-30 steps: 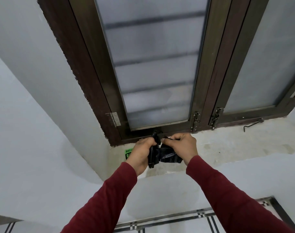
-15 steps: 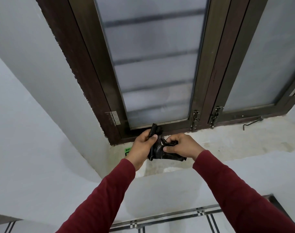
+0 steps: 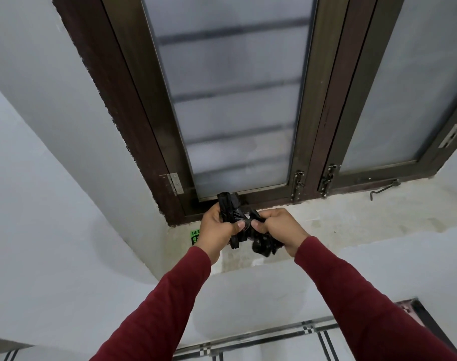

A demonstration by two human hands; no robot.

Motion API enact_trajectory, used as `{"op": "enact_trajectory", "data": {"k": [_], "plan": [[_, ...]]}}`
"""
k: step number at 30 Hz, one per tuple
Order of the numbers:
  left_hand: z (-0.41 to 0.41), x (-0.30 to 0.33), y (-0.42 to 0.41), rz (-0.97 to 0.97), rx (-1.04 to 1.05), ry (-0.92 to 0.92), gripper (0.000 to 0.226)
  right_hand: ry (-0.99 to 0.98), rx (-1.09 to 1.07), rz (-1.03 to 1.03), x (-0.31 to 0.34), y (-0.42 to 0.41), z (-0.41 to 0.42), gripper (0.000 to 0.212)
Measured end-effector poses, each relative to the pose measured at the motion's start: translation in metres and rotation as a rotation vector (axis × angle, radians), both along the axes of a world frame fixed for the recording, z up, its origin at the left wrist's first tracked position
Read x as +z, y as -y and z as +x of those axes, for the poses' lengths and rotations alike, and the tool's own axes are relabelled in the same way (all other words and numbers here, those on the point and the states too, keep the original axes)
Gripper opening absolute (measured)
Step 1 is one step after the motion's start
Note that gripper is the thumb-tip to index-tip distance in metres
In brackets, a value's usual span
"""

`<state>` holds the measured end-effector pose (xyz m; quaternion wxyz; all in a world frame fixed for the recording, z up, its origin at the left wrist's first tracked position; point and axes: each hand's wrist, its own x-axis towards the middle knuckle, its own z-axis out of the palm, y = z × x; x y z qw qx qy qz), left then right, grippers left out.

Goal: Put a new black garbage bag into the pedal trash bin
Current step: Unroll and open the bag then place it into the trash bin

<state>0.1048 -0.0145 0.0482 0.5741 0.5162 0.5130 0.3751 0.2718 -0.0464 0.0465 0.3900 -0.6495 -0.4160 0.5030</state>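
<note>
Item: black garbage bag (image 3: pixel 237 222), still folded, at frame centre before the window sill (image 3: pixel 352 220), clamped between left hand (image 3: pixel 217 227) and right hand (image 3: pixel 279 229) held close together; risk: thin film tearing if pulled apart sharply; bin not visible.

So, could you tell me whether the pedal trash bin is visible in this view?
No, only the black bag roll, gripped by the left hand and right hand, shows before the window sill.
</note>
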Motion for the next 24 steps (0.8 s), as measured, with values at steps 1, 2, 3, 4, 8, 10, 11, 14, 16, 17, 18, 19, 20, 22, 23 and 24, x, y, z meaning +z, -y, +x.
{"op": "enact_trajectory", "data": {"k": [1, 2, 3, 4, 8, 10, 11, 14, 16, 17, 18, 19, 20, 22, 23, 24], "plan": [[0.0, 0.0, 0.0, -0.021, 0.019, 0.019, 0.039, -0.124, -0.044, -0.026, -0.001, 0.001, -0.004, 0.017], [0.001, 0.001, 0.001, -0.043, 0.036, 0.041, 0.038, -0.222, -0.081, -0.048, -0.001, 0.002, -0.007, 0.017], [0.001, 0.0, 0.001, -0.064, 0.053, 0.059, 0.036, -0.284, -0.116, -0.062, -0.001, 0.002, -0.01, 0.017], [0.002, -0.001, 0.0, -0.081, 0.074, 0.073, 0.035, -0.334, -0.153, -0.073, -0.001, 0.002, -0.013, 0.017], [0.009, -0.003, 0.001, -0.162, 0.198, 0.175, 0.033, -0.498, -0.324, -0.11, -0.003, -0.001, -0.028, 0.018], [0.012, -0.001, 0.001, -0.235, 0.248, 0.283, 0.033, -0.577, -0.407, -0.137, -0.002, -0.002, -0.035, 0.017], [0.012, 0.001, 0.001, -0.27, 0.263, 0.339, 0.034, -0.629, -0.454, -0.144, -0.002, -0.003, -0.037, 0.017], [0.012, 0.003, 0.0, -0.351, 0.295, 0.451, 0.035, -0.824, -0.555, -0.176, 0.0, -0.005, -0.044, 0.02], [0.013, 0.004, -0.002, -0.372, 0.315, 0.465, 0.035, -0.908, -0.627, -0.172, -0.006, -0.009, -0.048, 0.015], [0.012, 0.005, -0.004, -0.374, 0.33, 0.473, 0.034, -0.914, -0.663, -0.155, -0.008, -0.01, -0.046, 0.014], [0.009, 0.005, -0.008, -0.375, 0.348, 0.483, 0.035, -0.913, -0.716, -0.123, -0.01, -0.012, -0.04, 0.012], [0.004, 0.006, -0.011, -0.372, 0.371, 0.493, 0.037, -0.879, -0.772, -0.084, -0.012, -0.014, -0.029, 0.008], [-0.002, 0.006, -0.016, -0.354, 0.392, 0.481, 0.039, -0.828, -0.798, -0.051, -0.012, -0.015, -0.017, 0.01], [-0.015, 0.005, -0.021, -0.291, 0.39, 0.376, 0.038, -0.705, -0.774, -0.034, -0.012, -0.014, 0.001, 0.016], [-0.018, 0.004, -0.022, -0.271, 0.355, 0.314, 0.036, -0.712, -0.75, -0.029, -0.01, -0.013, 0.005, 0.014], [-0.018, 0.004, -0.021, -0.267, 0.306, 0.264, 0.034, -0.732, -0.692, -0.026, -0.008, -0.012, 0.004, 0.01]]}}
